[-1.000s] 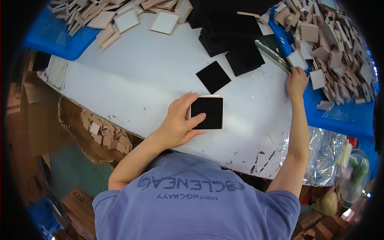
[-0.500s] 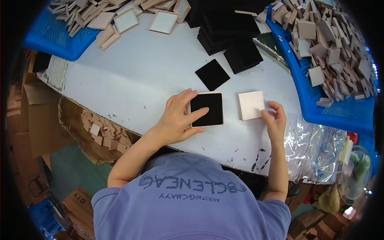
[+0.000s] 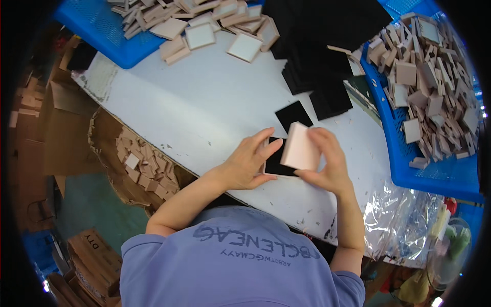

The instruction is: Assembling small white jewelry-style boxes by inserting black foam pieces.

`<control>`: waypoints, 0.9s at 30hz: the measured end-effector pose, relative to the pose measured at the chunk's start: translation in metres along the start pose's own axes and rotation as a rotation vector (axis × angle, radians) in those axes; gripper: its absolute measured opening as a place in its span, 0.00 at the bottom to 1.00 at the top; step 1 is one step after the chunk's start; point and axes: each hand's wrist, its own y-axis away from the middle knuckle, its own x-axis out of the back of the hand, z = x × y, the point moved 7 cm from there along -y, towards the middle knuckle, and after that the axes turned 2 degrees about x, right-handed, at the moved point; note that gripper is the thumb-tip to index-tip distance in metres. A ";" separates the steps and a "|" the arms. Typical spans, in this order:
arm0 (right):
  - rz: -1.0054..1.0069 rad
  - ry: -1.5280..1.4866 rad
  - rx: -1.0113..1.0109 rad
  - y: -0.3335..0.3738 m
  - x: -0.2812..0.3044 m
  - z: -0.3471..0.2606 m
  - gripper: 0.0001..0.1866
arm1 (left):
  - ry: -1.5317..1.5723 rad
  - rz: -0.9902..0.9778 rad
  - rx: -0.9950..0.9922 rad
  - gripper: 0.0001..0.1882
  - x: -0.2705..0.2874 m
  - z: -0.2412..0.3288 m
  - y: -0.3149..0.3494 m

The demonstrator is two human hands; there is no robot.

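Observation:
My left hand point(image 3: 247, 161) grips the side of a shallow pale pink square box base that lies on the table. A black square pad point(image 3: 276, 157) fills the base. Between thumb and fingers, my right hand point(image 3: 332, 162) holds a pale pink square lid point(image 3: 303, 149). The lid is tilted on edge over the right part of the base and hides that part. Just beyond it lies a loose black square sheet point(image 3: 293, 115).
Black squares point(image 3: 330, 101) are stacked at the back. Small pale boxes fill blue baskets at the far left point(image 3: 125, 55) and right point(image 3: 404, 176). A carton point(image 3: 105, 163) of pieces stands below the left table edge. Clear plastic bags point(image 3: 404, 217) lie at right.
My right hand has lifted the lid off the table and brought it left, tilted, over the base. My left hand stays at the base. The whole view has shifted.

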 end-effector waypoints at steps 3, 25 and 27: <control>-0.097 -0.053 0.035 -0.012 -0.027 -0.006 0.36 | 0.042 -0.014 -0.044 0.51 -0.004 -0.005 -0.004; -0.136 0.179 0.204 0.010 -0.058 -0.024 0.32 | 0.039 -0.202 -0.016 0.43 -0.015 -0.027 0.004; -0.083 0.167 0.219 0.011 -0.060 -0.023 0.31 | 0.018 -0.086 -0.111 0.43 -0.008 -0.022 0.003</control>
